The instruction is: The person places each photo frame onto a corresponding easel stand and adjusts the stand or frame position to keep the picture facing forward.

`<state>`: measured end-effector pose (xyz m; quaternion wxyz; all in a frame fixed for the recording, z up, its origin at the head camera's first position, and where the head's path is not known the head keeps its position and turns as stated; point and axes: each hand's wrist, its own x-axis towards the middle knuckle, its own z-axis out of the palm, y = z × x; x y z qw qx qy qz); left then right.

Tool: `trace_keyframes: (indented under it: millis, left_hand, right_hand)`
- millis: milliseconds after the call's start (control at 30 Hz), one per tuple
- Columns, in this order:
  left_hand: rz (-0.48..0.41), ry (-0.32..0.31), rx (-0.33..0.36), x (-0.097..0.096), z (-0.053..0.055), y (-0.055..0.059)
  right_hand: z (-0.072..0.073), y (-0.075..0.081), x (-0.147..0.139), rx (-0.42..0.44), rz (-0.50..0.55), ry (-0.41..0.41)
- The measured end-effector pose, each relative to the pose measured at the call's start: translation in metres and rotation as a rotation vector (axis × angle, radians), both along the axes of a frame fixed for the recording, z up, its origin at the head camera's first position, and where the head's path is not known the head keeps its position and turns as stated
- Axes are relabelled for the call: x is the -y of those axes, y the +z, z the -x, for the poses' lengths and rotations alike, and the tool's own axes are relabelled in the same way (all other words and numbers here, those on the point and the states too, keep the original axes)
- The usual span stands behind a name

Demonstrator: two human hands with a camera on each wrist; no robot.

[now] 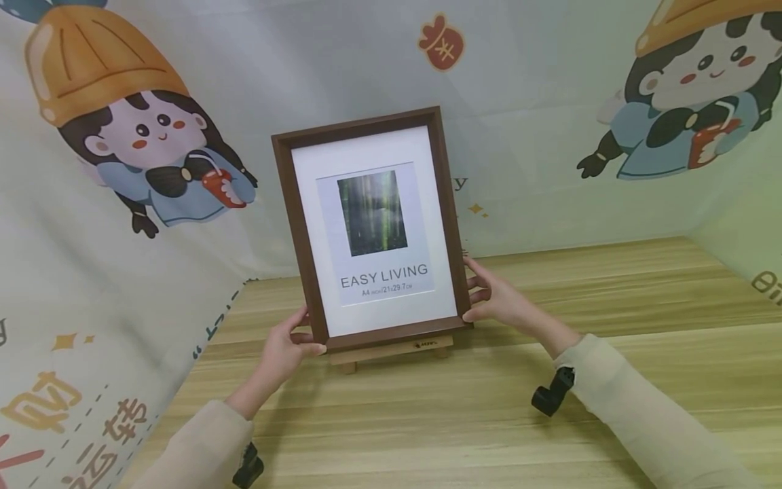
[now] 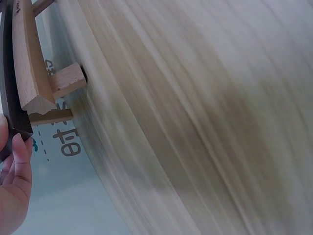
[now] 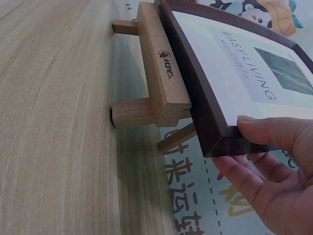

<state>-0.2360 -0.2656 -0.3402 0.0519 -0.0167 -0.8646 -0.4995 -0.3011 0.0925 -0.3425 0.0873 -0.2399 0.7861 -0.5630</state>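
A dark brown picture frame (image 1: 449, 224) with a white mat and a small forest picture leans back at the ledge of a small wooden easel (image 1: 391, 350). At its lower left corner, my left hand (image 1: 282, 354) grips the frame, thumb in front and fingers round the side. My right hand (image 1: 497, 295) holds the lower right corner the same way. In the right wrist view, the right thumb (image 3: 266, 131) lies on the frame's front edge with fingers behind. The left wrist view shows only part of the left hand (image 2: 17, 181) at the corner. Most of the easel is hidden behind the frame.
The easel's short legs (image 3: 134, 112) stand on a wood-grain table (image 1: 397, 421). Behind the table hangs a pale printed cloth (image 1: 342, 61) with cartoon figures and writing, also covering the left and right sides.
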Motion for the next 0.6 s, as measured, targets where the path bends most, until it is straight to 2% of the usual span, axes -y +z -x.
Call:
trace_keyframes:
  millis: [600]
  left_hand:
    - [-0.025, -0.023, -0.013, 0.0022, 0.0025, -0.0052]
  right_hand:
    - [0.0002, -0.0047, 0.0032, 0.004, 0.025, -0.004]
